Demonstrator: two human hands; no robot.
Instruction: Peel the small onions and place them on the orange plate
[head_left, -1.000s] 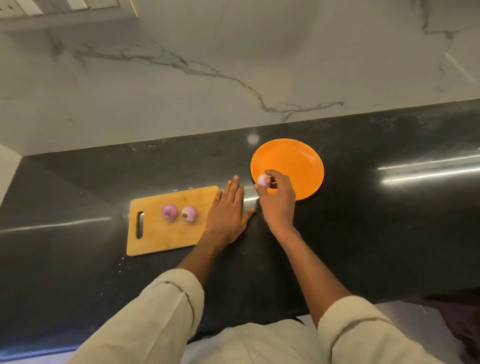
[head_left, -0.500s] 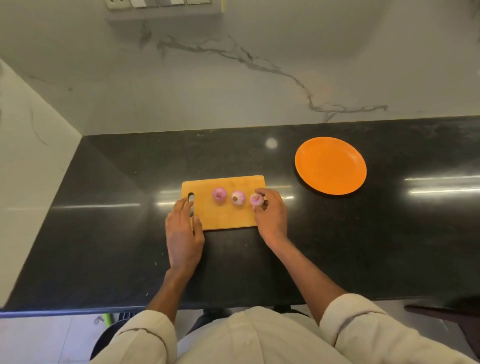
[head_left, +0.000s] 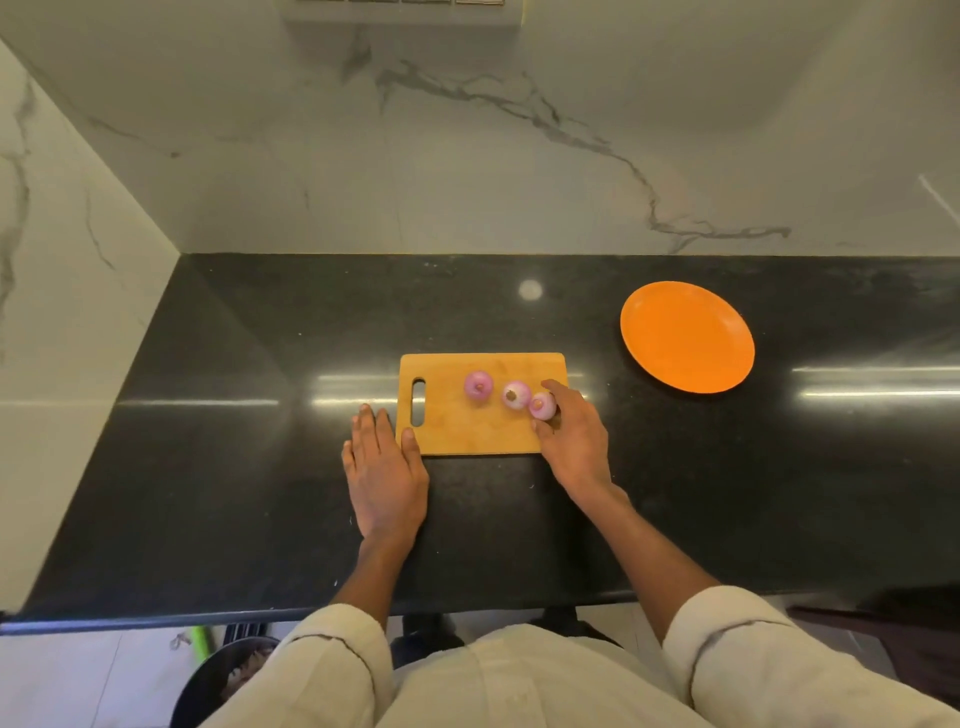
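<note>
At the frame's centre, the right hand (head_left: 574, 441) pinched the rightmost small onion (head_left: 542, 405) on the cutting board (head_left: 467, 431), while the left hand (head_left: 384, 473) lay flat, fingers released, on the tabletop (head_left: 260, 467).

Lying flat on the black counter (head_left: 260, 467), lengthwise from left to right: a wooden cutting board (head_left: 467, 431) with a slot handle at its left end. Rising behind and to the left of the counter: a white marble wall (head_left: 467, 171) with grey veins. Sitting at the top edge: the underside of a switch panel (head_left: 400, 10). Standing on the pale floor (head_left: 78, 680) below the counter's front edge: a dark round bin (head_left: 218, 680), with a green stick-like thing (head_left: 200, 642) just beside it.
</note>
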